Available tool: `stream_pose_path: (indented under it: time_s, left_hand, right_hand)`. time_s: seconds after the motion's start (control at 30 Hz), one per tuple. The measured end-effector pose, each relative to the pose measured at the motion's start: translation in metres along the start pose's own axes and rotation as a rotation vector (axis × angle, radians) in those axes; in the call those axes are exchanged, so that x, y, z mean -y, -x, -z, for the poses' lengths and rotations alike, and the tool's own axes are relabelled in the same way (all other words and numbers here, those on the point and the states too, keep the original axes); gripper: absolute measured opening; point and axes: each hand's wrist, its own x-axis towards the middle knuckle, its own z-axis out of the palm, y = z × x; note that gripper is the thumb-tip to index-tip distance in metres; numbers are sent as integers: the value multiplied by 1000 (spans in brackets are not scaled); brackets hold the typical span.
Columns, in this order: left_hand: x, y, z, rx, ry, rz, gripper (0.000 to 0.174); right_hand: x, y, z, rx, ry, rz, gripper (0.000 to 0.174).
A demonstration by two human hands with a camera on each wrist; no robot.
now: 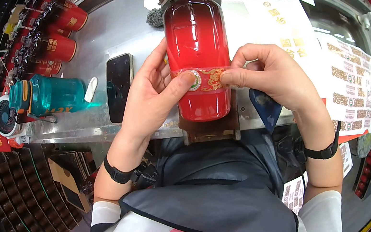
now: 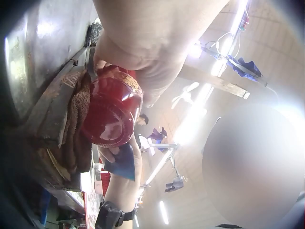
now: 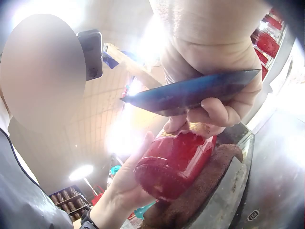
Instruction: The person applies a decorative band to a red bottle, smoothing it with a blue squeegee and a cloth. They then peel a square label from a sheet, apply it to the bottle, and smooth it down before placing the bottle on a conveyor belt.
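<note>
A glossy red bottle [image 1: 198, 35], dark at its neck, lies on a cloth-covered rest with its base toward the person. Around its lower part runs a red and gold label [image 1: 210, 79] with a round emblem. The left hand [image 1: 152, 94] holds the bottle's side, thumb pressed on the label by the emblem. The right hand [image 1: 274, 76] pinches the label's right part between thumb and finger. A dark blue flat blade [image 3: 190, 93] is held in the right hand's other fingers, against the palm. In the left wrist view the bottle's base [image 2: 112, 121] faces the camera.
Left of the bottle are a phone [image 1: 117, 87], a teal water bottle [image 1: 55, 97] and a small fan [image 1: 7, 115]. Rows of red bottles [image 1: 57, 49] stand at the far left. Sheets of gold labels [image 1: 353, 84] lie on the right. A dark scouring pad [image 1: 155, 17] lies beside the bottle.
</note>
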Motion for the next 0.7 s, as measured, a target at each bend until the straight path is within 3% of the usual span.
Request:
stream_pose_path:
  time_s: [0.23, 0.7]
  left_hand:
    - [-2, -3, -11, -19, -4, 38, 66]
    - [4, -3, -10, -36, -35, 4, 60]
  right_hand:
    - [4, 4, -6, -74, 133, 29, 24]
    - [-4, 9, -9, -72, -135, 40, 19]
